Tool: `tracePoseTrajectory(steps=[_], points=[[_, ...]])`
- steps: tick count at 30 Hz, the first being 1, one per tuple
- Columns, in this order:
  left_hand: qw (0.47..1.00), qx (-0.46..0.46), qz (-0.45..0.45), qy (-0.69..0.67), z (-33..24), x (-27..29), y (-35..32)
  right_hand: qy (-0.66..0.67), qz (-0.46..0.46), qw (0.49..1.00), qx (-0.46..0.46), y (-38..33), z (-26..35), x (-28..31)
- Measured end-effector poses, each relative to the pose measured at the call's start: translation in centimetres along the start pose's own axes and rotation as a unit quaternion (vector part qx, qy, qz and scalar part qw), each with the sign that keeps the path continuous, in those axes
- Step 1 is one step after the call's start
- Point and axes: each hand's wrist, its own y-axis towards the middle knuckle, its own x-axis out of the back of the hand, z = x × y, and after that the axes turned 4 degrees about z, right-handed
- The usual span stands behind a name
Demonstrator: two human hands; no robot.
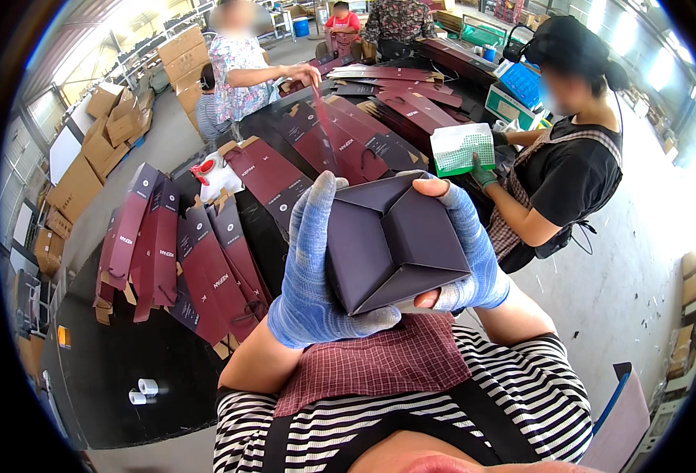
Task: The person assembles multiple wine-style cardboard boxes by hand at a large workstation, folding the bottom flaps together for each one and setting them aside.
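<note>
Between my two hands is a dark box [425,236], seen end-on, its folded flaps meeting in creases across the middle. My left hand [305,268], in a blue knitted glove, presses along the left side with the fingers pointing up, and part of it reaches under the lower edge. My right hand [474,248] wears a matching glove with bare fingertips. It grips the right side, with fingertips at the top and bottom corners. The far side of the box is hidden.
Long maroon cartons [210,288] with dark ends and cords lie over the black table [104,374]. White rolls [148,386] and a tape dispenser [206,168] rest there. On the right a co-worker [573,150] holds a green-and-white sheet [462,148]; another person [241,67] stands across the table.
</note>
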Motion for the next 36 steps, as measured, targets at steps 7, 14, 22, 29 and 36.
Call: tracePoseTrajectory(steps=[7,14,22,29,36], points=[[0.999,0.030,-0.011,-0.019,-0.1,0.3,0.6,-0.390,0.098,0.908,0.119,2.9,4.1,2.3],[1.000,0.023,-0.008,-0.013,0.8,0.2,0.6,-0.326,0.058,0.939,0.096,4.0,5.2,2.5],[0.998,0.056,0.008,-0.013,0.9,-0.4,0.4,-0.294,-0.001,0.944,0.148,4.3,5.0,2.6],[0.999,0.040,-0.012,0.001,1.2,-0.4,0.1,-0.406,0.089,0.880,0.232,3.0,2.5,5.6],[0.999,0.051,-0.008,0.001,1.8,-0.3,0.1,-0.390,0.114,0.884,0.231,3.8,1.4,5.4]])
